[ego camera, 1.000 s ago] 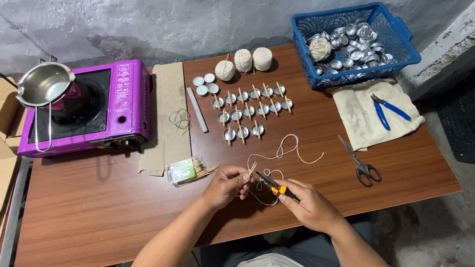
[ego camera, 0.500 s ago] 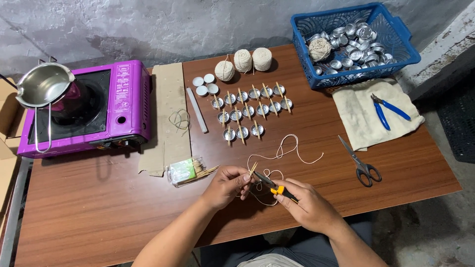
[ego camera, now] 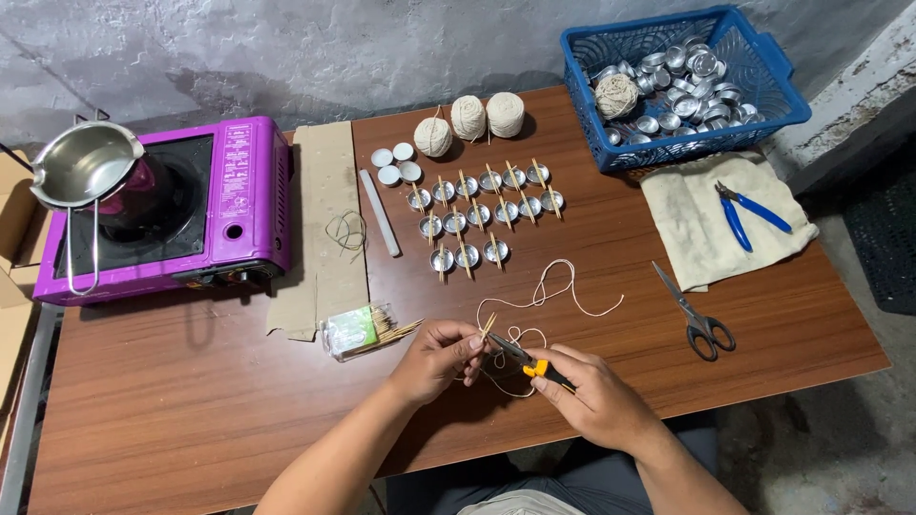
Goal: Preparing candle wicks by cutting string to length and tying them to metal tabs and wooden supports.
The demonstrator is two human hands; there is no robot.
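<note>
My left hand (ego camera: 436, 360) pinches thin wooden sticks (ego camera: 487, 327) near the table's front edge, with a cream string (ego camera: 553, 291) trailing from them across the wood. My right hand (ego camera: 596, 396) grips small pliers with a yellow and black handle (ego camera: 534, 367), their jaws pointing at the sticks. Beyond the hands stand rows of small metal cups (ego camera: 482, 215), each with sticks laid across its top. A clear packet of sticks (ego camera: 361, 329) lies just left of my left hand.
A purple portable stove (ego camera: 234, 205) with a steel pot (ego camera: 81, 172) sits at the left. A blue basket (ego camera: 759, 91) of metal cups is at the back right. Blue pliers (ego camera: 749, 212) lie on a cloth, scissors (ego camera: 697, 315) beside it. Three twine balls (ego camera: 469, 119) stand behind the cups.
Both hands stay in place at the front edge; the pliers' tip has shifted slightly toward the sticks. Nothing else on the table has moved.
</note>
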